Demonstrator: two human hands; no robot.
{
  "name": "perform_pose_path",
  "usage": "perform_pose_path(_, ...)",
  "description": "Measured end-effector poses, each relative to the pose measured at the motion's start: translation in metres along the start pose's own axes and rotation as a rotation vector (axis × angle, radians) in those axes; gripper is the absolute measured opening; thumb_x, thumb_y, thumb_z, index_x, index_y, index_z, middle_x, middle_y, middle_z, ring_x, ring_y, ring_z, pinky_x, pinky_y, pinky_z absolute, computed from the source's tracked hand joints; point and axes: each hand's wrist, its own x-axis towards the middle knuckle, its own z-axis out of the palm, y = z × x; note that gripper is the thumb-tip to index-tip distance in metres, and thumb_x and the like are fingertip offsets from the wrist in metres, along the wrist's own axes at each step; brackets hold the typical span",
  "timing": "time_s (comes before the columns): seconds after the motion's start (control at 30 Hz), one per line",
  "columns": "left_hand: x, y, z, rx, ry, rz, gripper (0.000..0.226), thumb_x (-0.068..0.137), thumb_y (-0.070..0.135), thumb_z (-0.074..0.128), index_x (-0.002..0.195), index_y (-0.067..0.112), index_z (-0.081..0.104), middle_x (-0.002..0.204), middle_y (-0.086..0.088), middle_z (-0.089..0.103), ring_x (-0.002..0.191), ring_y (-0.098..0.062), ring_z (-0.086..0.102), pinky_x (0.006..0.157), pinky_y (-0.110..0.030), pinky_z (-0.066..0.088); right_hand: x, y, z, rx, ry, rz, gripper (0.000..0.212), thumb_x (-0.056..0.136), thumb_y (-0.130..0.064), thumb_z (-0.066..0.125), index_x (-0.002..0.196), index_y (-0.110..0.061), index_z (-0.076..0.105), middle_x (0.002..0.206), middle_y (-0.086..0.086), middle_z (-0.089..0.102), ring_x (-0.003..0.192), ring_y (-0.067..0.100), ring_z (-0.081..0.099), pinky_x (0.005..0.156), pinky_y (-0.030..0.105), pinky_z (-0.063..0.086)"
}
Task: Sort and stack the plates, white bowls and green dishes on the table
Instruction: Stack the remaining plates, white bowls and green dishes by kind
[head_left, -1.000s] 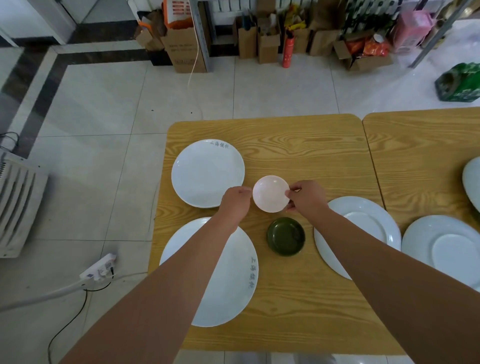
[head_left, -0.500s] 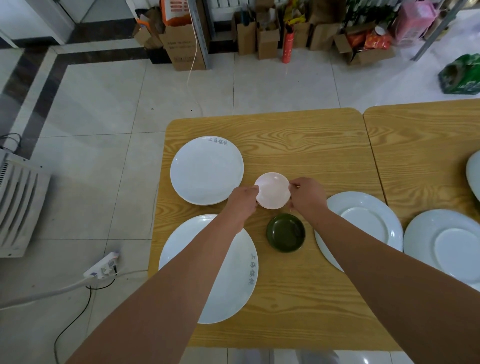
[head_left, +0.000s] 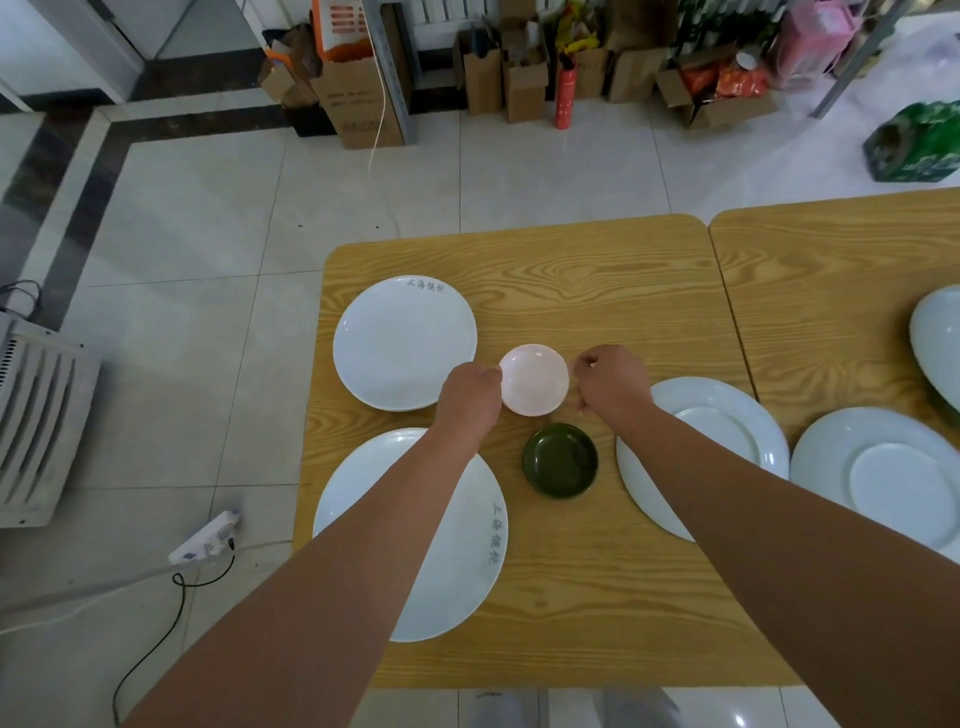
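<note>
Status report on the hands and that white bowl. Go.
Left hand touching white bowl rim. Right hand just off it. Green dish close by.

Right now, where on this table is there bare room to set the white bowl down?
Bare wood lies along the far edge of the table, beyond the far plate and white bowl. Another patch: the near right corner, below the green dish. The middle is crowded, both hands beside the bowl.
</note>
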Motion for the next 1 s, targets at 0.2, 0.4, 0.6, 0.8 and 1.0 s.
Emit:
perform_pose_path(0.2,-0.038,0.036,0.02,0.051,-0.018,0.159,0.034,0.1,0.018,0.043,0.126,0.003,0.06,0.129,-0.016,0.061,0.119,-0.034,0.057,0.097,-0.039,0.046,-0.011,0.012,-0.045,0.142,0.006,0.035,0.022,0.098,-0.019,0.054,0.108,-0.005,0.066,0.083,0.012,0.071,0.071,0.027,0.073,0.076,0.046,0.061)
perform_pose_path(0.4,-0.087,0.05,0.086,0.117,-0.226,0.194,0.021,0.099,0.021,0.045,0.106,0.023,0.065,0.095,0.009,0.055,0.093,-0.013,0.048,0.076,-0.024,0.041,-0.031,0.058,-0.11,0.391,0.048,0.117,0.024,0.095,-0.017,0.057,0.114,-0.005,0.066,0.08,0.01,0.069,0.063,0.024,0.07,0.072,0.042,0.062)
perform_pose_path(0.6,-0.115,0.049,0.175,0.11,-0.407,0.157,0.015,0.092,0.021,0.06,0.103,0.013,0.068,0.103,-0.008,0.068,0.099,-0.025,0.063,0.096,-0.04,0.05,-0.051,0.146,-0.198,0.548,0.176,0.275,0.022,0.094,-0.017,0.061,0.11,-0.002,0.064,0.085,0.014,0.064,0.07,0.023,0.062,0.074,0.039,0.058)
perform_pose_path(0.8,-0.14,0.046,0.248,0.323,-0.552,0.225,0.025,0.095,0.021,0.059,0.118,0.014,0.062,0.118,-0.003,0.061,0.115,-0.022,0.055,0.103,-0.032,0.042,-0.064,0.232,-0.244,0.621,0.309,0.456,0.03,0.088,-0.022,0.068,0.107,0.001,0.066,0.079,0.011,0.059,0.077,0.028,0.061,0.083,0.045,0.058)
perform_pose_path(1.0,-0.141,0.053,0.294,0.584,-0.522,0.321,0.048,0.094,0.027,0.059,0.137,0.009,0.048,0.128,-0.006,0.054,0.12,-0.025,0.051,0.092,-0.03,0.039,-0.075,0.281,-0.252,0.667,0.354,0.587,0.03,0.088,-0.024,0.067,0.104,0.002,0.062,0.097,0.016,0.059,0.09,0.029,0.056,0.088,0.045,0.054)
